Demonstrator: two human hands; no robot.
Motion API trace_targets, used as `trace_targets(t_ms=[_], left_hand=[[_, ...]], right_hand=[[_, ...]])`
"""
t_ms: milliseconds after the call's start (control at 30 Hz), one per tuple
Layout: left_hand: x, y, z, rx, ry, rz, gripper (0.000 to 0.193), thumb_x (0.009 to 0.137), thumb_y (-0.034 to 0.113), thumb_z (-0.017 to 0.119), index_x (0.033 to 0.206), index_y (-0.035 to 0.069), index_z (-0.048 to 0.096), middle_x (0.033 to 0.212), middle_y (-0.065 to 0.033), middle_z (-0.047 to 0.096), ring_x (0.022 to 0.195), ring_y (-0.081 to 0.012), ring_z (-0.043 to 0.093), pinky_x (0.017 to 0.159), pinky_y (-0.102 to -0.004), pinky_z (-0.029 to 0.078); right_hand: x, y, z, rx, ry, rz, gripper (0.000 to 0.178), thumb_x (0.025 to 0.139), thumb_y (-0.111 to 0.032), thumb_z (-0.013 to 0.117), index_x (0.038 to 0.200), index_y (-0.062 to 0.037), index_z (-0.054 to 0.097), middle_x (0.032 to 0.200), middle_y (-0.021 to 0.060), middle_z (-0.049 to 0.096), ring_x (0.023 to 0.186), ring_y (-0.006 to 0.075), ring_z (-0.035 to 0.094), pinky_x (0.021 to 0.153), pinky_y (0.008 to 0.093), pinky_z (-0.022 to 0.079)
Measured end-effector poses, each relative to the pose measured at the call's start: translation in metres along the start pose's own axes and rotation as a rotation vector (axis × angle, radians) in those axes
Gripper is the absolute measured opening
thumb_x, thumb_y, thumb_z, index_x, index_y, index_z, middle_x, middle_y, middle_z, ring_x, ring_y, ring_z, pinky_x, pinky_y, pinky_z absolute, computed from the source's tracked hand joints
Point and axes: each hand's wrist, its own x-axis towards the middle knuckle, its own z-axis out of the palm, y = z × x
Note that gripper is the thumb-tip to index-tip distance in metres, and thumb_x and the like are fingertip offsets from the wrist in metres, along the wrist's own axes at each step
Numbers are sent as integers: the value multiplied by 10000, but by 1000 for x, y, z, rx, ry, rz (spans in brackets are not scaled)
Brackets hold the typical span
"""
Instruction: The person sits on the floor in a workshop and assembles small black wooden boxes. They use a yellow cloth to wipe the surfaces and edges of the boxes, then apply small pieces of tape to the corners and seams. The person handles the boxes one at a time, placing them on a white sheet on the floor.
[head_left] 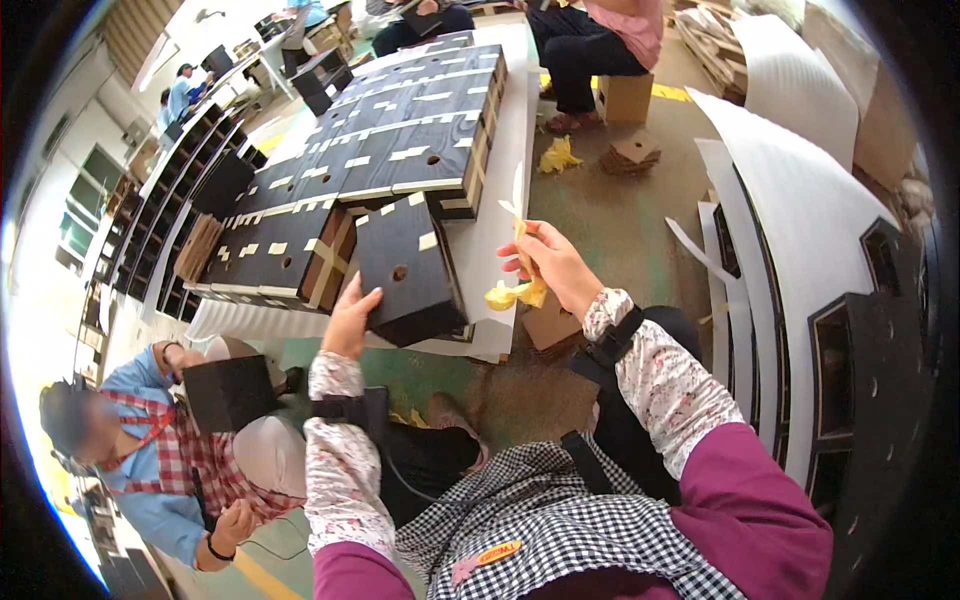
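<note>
A black wood-grain box [405, 275] with a round hole and pale tape pieces is tilted at the near end of the table. Its left side is gripped by my left hand [348, 318], the thumb lying on the holed face. My right hand [557, 265], to the right of the box and apart from it, pinches crumpled yellow tape [518, 294]. A thin, pale, pointed piece sticks up above those fingers; I cannot tell whether it is tape or a tool.
Rows of taped black boxes [400, 130] cover the white-sheeted table [510, 130]. On the left a seated co-worker has a black box [232, 393] on the lap. Black frames with white foam sheets [790, 230] stand at right. Brown boards [632, 152] and yellow scraps [560, 155] lie on the floor.
</note>
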Motion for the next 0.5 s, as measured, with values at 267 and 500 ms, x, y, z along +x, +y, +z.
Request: trace_targets(t_ms=[267,500], left_hand=[[41,51,-64,606,-141,-174,497,918,118,490,1387,51,341,1334,-83,450,1167,-161,454,979,-266,351],[68,39,-49,1031,-9,295,362,872,167,570,1216,54,554,1144,-111,588,1049,-197,537,923,-298,401]], right_hand=[[6,12,8,-85,-56,13,265,923,-225,509,1092,-30,451,1017,80,604,799,118,606,684,236,471],[14,28,18,-240,-2,-127,260,816,-134,605,1030,-30,499,861,34,535,723,96,536,651,245,457]])
